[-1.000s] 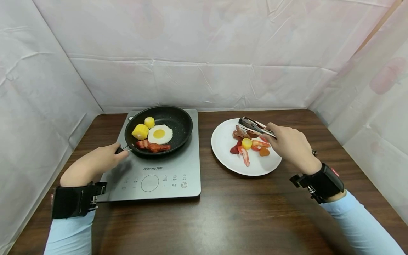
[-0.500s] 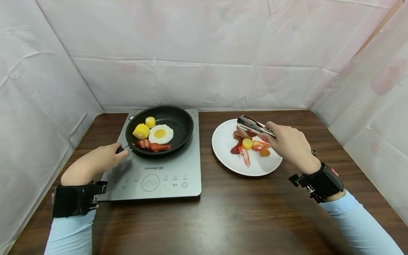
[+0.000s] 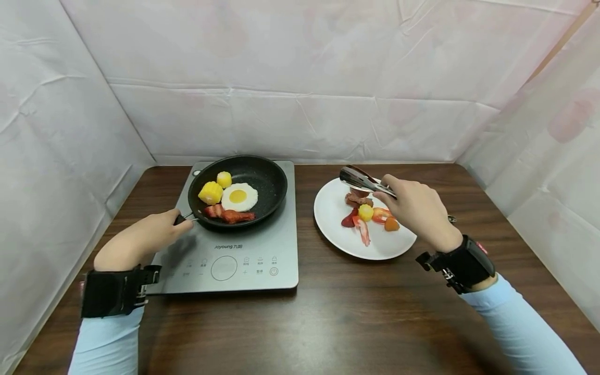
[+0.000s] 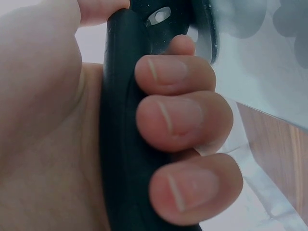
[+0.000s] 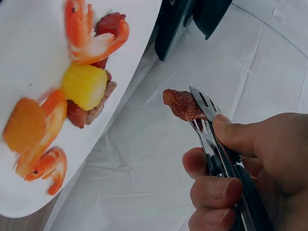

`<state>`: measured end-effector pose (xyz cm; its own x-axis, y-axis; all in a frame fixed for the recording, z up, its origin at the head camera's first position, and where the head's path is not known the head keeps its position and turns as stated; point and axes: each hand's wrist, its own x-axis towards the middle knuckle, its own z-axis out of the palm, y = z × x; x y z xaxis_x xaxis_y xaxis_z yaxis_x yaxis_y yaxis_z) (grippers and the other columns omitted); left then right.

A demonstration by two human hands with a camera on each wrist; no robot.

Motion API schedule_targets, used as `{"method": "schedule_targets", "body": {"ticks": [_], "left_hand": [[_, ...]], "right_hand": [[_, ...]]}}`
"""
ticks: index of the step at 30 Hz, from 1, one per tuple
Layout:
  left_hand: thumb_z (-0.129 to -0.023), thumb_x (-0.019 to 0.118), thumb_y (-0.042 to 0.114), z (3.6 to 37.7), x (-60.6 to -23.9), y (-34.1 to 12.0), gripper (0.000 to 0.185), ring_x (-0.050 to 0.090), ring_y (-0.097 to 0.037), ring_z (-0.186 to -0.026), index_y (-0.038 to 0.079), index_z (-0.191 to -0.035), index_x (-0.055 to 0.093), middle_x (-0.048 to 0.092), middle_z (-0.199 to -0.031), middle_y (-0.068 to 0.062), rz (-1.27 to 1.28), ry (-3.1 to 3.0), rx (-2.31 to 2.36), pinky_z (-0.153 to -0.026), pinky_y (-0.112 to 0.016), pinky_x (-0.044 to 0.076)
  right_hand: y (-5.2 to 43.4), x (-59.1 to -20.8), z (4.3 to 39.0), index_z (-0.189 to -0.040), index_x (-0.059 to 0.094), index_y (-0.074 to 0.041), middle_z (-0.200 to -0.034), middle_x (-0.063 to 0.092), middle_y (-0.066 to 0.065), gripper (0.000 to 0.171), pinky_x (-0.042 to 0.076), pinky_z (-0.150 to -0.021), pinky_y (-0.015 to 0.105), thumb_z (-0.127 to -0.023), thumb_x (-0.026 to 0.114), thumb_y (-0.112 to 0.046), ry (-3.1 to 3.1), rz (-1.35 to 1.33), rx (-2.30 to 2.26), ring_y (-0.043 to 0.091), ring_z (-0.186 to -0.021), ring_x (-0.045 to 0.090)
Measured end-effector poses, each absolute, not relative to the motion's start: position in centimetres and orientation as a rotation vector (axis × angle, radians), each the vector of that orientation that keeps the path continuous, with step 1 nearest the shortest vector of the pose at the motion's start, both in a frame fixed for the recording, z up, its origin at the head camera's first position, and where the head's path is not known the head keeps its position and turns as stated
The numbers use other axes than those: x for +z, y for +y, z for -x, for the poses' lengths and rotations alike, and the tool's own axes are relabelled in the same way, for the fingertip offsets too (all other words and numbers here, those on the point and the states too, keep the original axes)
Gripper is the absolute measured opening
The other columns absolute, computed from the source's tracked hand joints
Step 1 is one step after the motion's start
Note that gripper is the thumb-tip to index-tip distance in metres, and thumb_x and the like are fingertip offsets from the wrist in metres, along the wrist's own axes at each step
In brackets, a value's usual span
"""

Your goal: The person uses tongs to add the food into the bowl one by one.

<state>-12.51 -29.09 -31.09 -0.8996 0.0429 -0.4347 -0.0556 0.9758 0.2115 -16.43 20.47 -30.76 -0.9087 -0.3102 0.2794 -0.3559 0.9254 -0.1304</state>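
Note:
My left hand (image 3: 152, 233) grips the black handle (image 4: 125, 144) of a black frying pan (image 3: 267, 185), fingers (image 4: 178, 115) wrapped round it. The pan sits on a grey induction cooker (image 3: 234, 260) and holds a fried egg (image 3: 239, 196), two corn pieces (image 3: 210, 192) and reddish meat strips (image 3: 229, 215). My right hand (image 3: 414, 208) grips metal tongs (image 3: 363, 179) above a white plate (image 3: 333, 211). In the right wrist view the tongs (image 5: 211, 130) pinch a brown meat piece (image 5: 182, 104), clear of the plate (image 5: 33, 57). Corn (image 3: 365, 212), shrimp (image 3: 362, 230) and more meat lie on the plate.
The cooker and plate stand on a dark wooden table (image 3: 351, 312). White sheeting walls (image 3: 300, 94) close in the back, left and right sides. The cooker's control panel (image 3: 224, 267) faces me.
My right hand has raised the tongs a little and drawn them to the left over the plate. The left hand keeps its grip on the pan handle.

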Motion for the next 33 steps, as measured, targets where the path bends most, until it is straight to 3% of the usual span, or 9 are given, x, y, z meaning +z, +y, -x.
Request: {"method": "schedule_targets", "body": {"ticks": [16, 23, 33], "left_hand": [[-0.106, 0.029, 0.044, 12.5, -30.9, -29.1, 0.08, 0.054, -0.056, -0.126, -0.022, -0.151, 0.019, 0.037, -0.147, -0.047, -0.006, 2.671, 0.317, -0.104, -0.067, 0.045], [-0.106, 0.029, 0.044, 12.5, -30.8, -28.9, 0.081, 0.056, -0.055, -0.125, -0.021, -0.152, 0.017, 0.036, -0.147, -0.046, 0.009, 2.66, 0.316, -0.102, -0.065, 0.048], [-0.106, 0.029, 0.041, 12.5, -31.0, -29.0, 0.077, 0.05, -0.057, -0.13, -0.021, -0.151, 0.022, 0.035, -0.149, -0.045, -0.029, 2.702, 0.326, -0.107, -0.067, 0.042]], "right_hand": [[17.0, -30.0, 18.0, -0.096, 0.058, -0.012, -0.058, 0.046, 0.004, 0.026, 0.029, -0.045, 0.031, -0.098, 0.067, -0.036, -2.785, -0.544, 0.304, 0.021, -0.052, 0.045], [15.4, -29.6, 18.6, -0.111, 0.062, -0.014, -0.066, 0.057, 0.004, 0.025, 0.033, -0.046, 0.031, -0.099, 0.066, -0.035, -2.785, -0.59, 0.336, 0.02, -0.056, 0.05], [12.0, -28.9, 19.6, -0.097, 0.057, -0.017, -0.054, 0.058, -0.005, 0.025, 0.039, -0.048, 0.034, -0.101, 0.061, -0.041, -2.813, -0.641, 0.414, 0.013, -0.052, 0.059]]}}
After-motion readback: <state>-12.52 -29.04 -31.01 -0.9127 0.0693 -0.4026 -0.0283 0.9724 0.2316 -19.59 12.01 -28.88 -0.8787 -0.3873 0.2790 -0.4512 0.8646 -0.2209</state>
